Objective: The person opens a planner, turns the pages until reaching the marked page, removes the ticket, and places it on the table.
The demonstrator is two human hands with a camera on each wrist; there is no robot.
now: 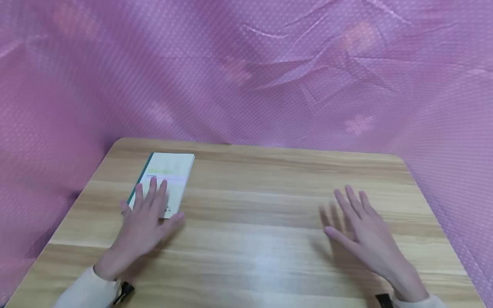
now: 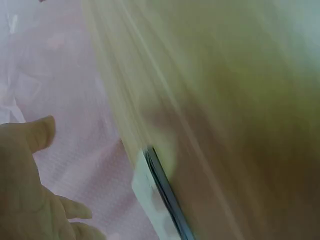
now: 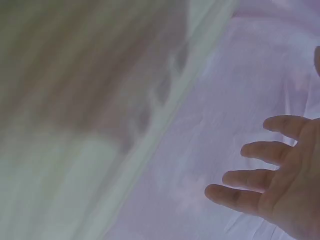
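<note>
A pale notebook [image 1: 169, 164] with a dark green spine lies at the back left of the wooden table [image 1: 246, 256]. My left hand [image 1: 142, 229] is spread over the notebook's near part, its fingers straight and overlapping the cover in the head view. In the left wrist view the notebook [image 2: 152, 195] shows its dark spine edge, apart from the palm and fingers. On the right, my right hand [image 1: 367, 239] hovers over the tabletop with fingers spread and straight, holding nothing; its shadow falls on the wood. The right wrist view shows that hand [image 3: 285, 175] with its fingers apart.
A pink-purple dotted cloth [image 1: 246, 77] with pale flowers hangs behind and along both sides of the table. The table's back corners are rounded. Both wrists carry dark straps [image 1: 124, 293] by light sleeves [image 1: 88, 291].
</note>
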